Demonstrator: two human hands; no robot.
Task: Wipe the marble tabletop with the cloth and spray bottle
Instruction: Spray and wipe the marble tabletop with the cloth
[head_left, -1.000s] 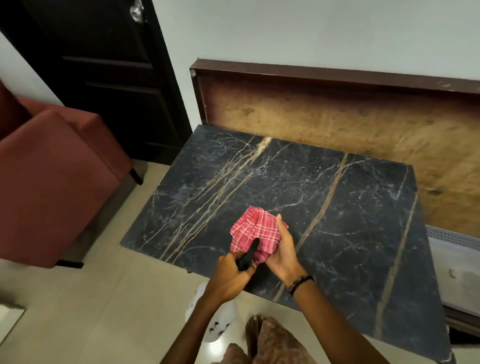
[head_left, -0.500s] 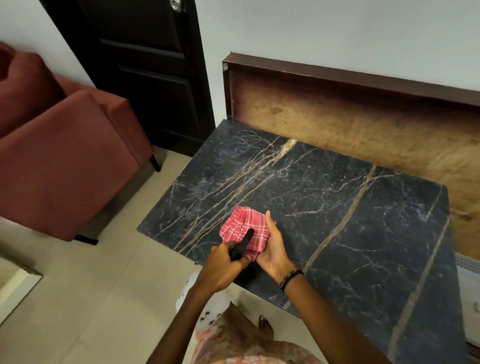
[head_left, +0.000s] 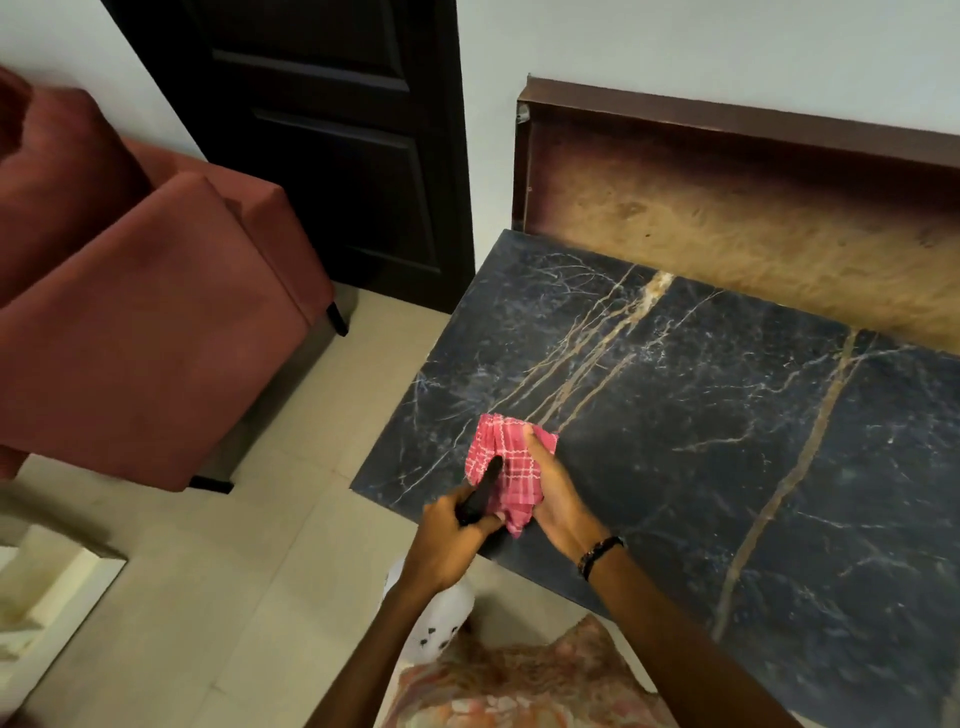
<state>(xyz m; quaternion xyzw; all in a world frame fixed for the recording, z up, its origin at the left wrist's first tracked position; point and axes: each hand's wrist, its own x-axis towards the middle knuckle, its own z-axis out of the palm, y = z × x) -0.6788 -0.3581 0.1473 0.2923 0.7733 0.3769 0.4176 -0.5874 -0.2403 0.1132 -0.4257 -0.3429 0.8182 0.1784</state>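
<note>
A black marble tabletop (head_left: 701, 415) with tan and white veins fills the right half of the view. My right hand (head_left: 558, 493) holds a folded red and white checked cloth (head_left: 506, 462) over the table's near left corner. My left hand (head_left: 449, 540) grips the black head of a spray bottle (head_left: 480, 493), whose nozzle points at the cloth. The bottle's white body (head_left: 441, 618) hangs below my left wrist, off the table's edge.
A red armchair (head_left: 145, 312) stands left of the table on a beige tiled floor (head_left: 234, 597). A dark door (head_left: 337, 130) is behind it. A wooden panel (head_left: 727, 218) rises along the table's far edge against the wall.
The view has swung left, so the table sits further right in the frame. Both hands stay together at the near left corner, the cloth and bottle still held the same way.
</note>
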